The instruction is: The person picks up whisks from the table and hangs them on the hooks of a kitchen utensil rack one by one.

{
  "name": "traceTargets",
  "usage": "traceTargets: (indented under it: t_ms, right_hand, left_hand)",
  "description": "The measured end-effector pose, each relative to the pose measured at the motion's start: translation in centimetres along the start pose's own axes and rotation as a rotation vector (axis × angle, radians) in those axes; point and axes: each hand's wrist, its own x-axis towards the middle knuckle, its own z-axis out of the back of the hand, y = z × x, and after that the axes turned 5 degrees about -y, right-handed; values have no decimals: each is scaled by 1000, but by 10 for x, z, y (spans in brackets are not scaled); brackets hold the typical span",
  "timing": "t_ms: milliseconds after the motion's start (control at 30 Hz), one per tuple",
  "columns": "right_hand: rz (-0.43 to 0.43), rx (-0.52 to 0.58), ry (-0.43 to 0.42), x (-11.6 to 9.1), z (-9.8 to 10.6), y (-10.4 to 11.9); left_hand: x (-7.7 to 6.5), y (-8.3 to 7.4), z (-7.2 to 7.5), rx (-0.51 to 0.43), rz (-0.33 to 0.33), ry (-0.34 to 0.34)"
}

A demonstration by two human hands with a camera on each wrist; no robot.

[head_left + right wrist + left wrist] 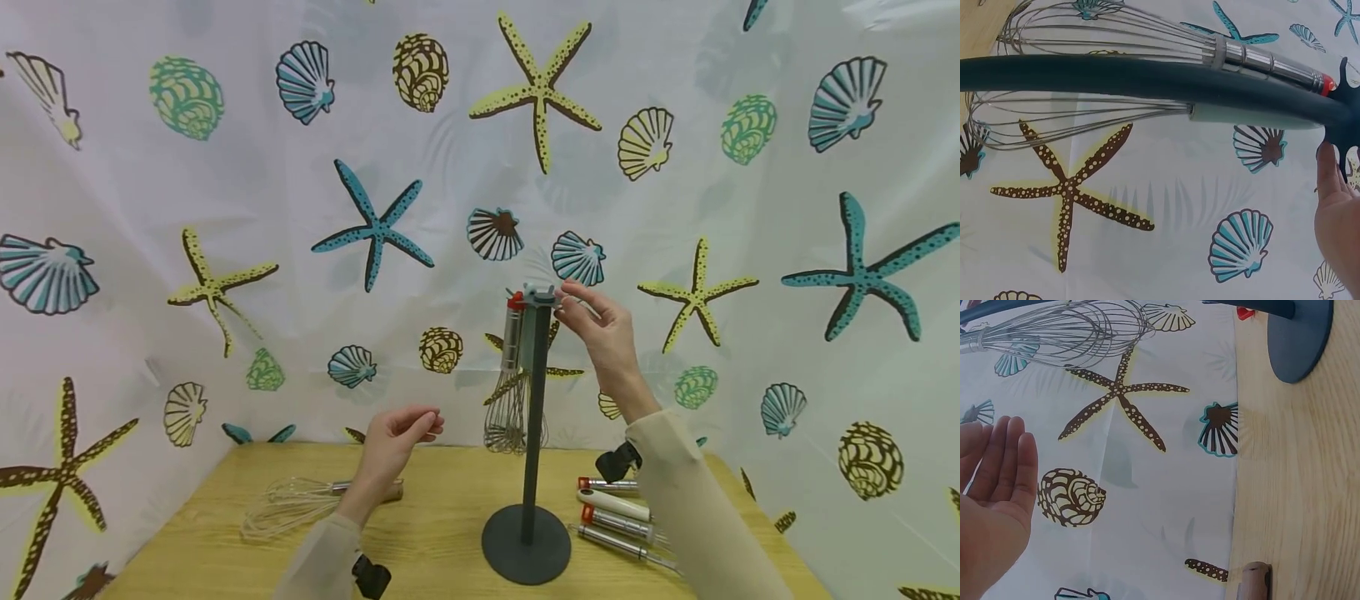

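A dark grey utensil stand (533,433) rises from a round base, with a hub of hooks (538,292) at its top. From the hooks hang two balloon whisks: a metal-handled whisk (1257,60) with a red end, and a whisk with a pale green handle (1250,117), partly behind the pole in the head view. My right hand (606,337) is raised at the hub's right side, its extended fingertips touching a hook. Lower and left of the stand, my left hand (401,437) hovers above the table, fingers relaxed and holding nothing.
Left on the wooden table (442,542) lie wire whisks (292,504), one with a wooden handle (393,490), partly behind my left wrist. To the stand's right lie several more utensils, including a red-ended handle (618,523) and a cream handle (611,504). A patterned curtain (450,167) surrounds the table.
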Motion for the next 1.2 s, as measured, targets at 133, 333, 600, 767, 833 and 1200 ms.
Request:
traceTargets:
  t_ms: [133, 333, 600, 767, 833, 1200]
  right_hand:
    - [-10, -35, 17, 0, 4, -2]
    - [-33, -12, 43, 2, 8, 2]
    - [-59, 7, 33, 1, 7, 5]
    - [-70, 10, 18, 1, 6, 6]
    - [-71, 8, 14, 1, 6, 5]
    - [-63, 20, 40, 1, 6, 5]
  left_hand:
    - [-6, 6, 8, 15, 16, 0]
    - [-9, 10, 20, 26, 32, 2]
    - [-10, 18, 39, 73, 67, 17]
    - [-10, 27, 55, 110, 104, 17]
    - [-10, 31, 62, 117, 122, 23]
    - [-13, 47, 88, 69, 255, 88]
